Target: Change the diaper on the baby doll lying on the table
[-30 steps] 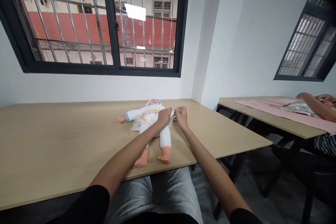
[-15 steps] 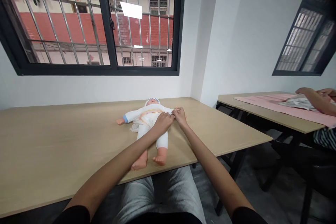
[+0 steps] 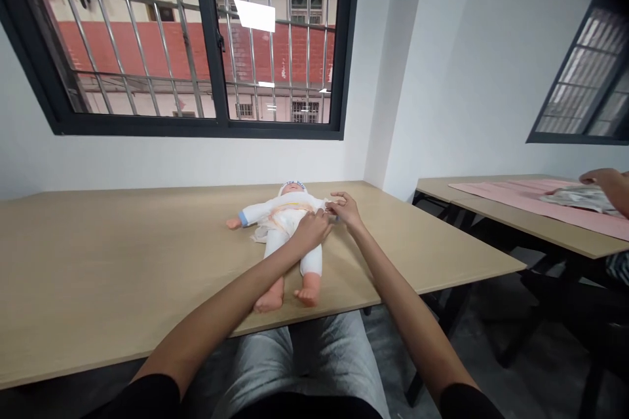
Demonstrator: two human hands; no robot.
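Note:
A baby doll (image 3: 282, 229) in white clothes and a cap lies on its back on the wooden table (image 3: 122, 255), head toward the wall, bare feet near the front edge. My left hand (image 3: 310, 230) rests on the doll's right side at the waist, fingers pinching the white cloth there. My right hand (image 3: 346, 210) is just beside it, fingertips pinching the same bit of cloth at the doll's far arm. That arm of the doll is hidden behind my hands.
A second table (image 3: 515, 222) stands to the right across a gap, with a pink cloth (image 3: 521, 200) and a bundle of fabric. Another person's hand (image 3: 602, 178) reaches onto it. A barred window (image 3: 196, 46) fills the wall behind.
My hands stayed on the doll's side. The right hand has slid slightly toward the doll's shoulder and its fingers have spread a little; the view shifted slightly.

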